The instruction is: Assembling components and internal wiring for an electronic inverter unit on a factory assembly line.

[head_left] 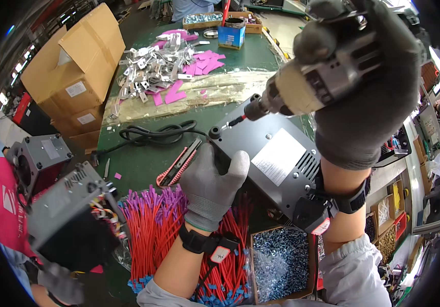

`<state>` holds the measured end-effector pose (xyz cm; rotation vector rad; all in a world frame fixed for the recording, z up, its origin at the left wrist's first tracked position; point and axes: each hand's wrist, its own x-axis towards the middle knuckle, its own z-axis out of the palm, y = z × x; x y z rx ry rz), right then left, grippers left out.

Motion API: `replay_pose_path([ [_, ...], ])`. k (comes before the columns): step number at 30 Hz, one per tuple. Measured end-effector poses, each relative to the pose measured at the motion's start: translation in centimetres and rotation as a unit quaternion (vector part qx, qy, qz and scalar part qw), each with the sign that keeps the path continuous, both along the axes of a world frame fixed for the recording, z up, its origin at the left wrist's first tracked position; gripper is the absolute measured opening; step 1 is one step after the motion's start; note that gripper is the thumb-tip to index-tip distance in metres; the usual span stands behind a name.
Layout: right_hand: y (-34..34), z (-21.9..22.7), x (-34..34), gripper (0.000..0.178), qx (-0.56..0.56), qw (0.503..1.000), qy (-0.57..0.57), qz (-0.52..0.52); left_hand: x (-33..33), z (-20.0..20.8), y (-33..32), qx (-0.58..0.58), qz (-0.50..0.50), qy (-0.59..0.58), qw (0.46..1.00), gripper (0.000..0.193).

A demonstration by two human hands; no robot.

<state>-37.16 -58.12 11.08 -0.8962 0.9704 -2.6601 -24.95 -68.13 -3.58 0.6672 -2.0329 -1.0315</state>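
A dark grey metal case (261, 148) lies on the green work table with its label side up. It has round black feet, vent slots and several screws. My right hand (368, 102), in a grey glove, is closed around a power screwdriver (307, 84). The driver's red and black bit points down at the case's top panel, close to a corner foot. At the near left edge of the case, my grey-gloved left hand (210, 184) grips the side, thumb over the top; some fingertips are hidden. Beside that hand lies a red utility knife (179, 163).
Red wires (153, 240) with purple ends and a carton of small screws (286, 261) sit in front. Metal brackets (153, 69), pink pieces (204, 62), a black cable (158, 134) and a blue tin (231, 35) lie beyond. At left, a co-worker's gloved hand (61, 284) is near another case (74, 204).
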Motion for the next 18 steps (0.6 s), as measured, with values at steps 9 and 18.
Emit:
replay_pose_path([
  [9, -1.2, -1.9, 2.5, 0.021, 0.066, 0.992, 0.099, -0.031, 0.1, -0.6, -0.4, -0.011, -0.009, 0.064, 0.998, 0.034],
  [18, -1.6, -2.0, 2.1, 0.016, 0.113, 0.975, 0.181, -0.067, 0.4, 0.5, -0.3, 0.013, -0.017, 0.035, 0.999, 0.031],
])
